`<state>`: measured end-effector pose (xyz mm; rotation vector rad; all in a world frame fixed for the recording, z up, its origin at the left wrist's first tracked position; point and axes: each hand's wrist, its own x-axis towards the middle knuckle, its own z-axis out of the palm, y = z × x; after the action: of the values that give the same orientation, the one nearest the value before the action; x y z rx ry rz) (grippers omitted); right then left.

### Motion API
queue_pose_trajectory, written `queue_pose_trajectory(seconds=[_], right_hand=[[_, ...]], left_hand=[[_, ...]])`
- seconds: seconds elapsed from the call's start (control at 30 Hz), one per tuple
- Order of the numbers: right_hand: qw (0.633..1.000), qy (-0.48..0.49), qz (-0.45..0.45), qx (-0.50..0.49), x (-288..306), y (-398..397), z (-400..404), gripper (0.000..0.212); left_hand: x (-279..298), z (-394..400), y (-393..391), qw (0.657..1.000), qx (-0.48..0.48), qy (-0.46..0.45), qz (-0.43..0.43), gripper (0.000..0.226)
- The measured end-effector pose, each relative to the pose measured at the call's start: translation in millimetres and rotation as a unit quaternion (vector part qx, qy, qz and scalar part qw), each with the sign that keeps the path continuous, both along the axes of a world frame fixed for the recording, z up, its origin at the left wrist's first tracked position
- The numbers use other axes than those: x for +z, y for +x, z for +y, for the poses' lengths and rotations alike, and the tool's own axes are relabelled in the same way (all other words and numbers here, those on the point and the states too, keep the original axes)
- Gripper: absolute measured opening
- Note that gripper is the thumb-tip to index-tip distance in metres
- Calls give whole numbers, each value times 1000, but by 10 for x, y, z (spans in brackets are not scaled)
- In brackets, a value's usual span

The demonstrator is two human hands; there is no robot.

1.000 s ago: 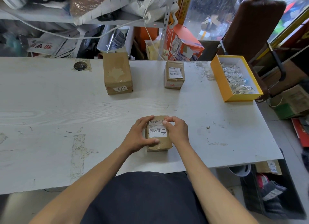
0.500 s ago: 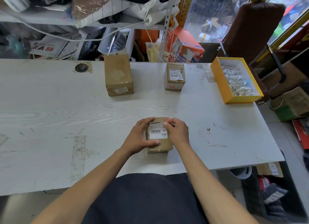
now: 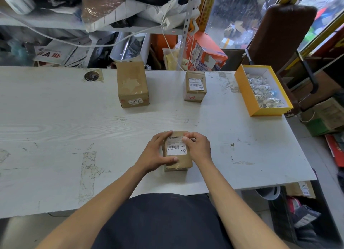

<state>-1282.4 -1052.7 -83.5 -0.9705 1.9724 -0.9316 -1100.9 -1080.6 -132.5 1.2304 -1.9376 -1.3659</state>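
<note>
Cardboard box [image 3: 184, 162], small, brown and taped, with a white barcode label [image 3: 176, 149] on top, sits on the surface [image 3: 55, 118] near your edge, your left grip [image 3: 158, 154] and right grip [image 3: 198, 148] curled round its sides.

The right hand's [image 3: 198, 148] fingertips [image 3: 186, 139] have curled tighter, lower onto the white label's [image 3: 176, 149] upper right corner. The left hand's [image 3: 155, 154] thumb [image 3: 172, 159] has slid slightly further across the small cardboard box [image 3: 183, 164].
</note>
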Motion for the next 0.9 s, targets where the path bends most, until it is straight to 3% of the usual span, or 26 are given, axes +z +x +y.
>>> queue_pose_trajectory(seconds=[0.9], right_hand=[[1000, 7, -24, -7, 30, -2, 5, 7]], left_hand=[[-20, -4, -5, 1000, -2, -2, 0, 97]])
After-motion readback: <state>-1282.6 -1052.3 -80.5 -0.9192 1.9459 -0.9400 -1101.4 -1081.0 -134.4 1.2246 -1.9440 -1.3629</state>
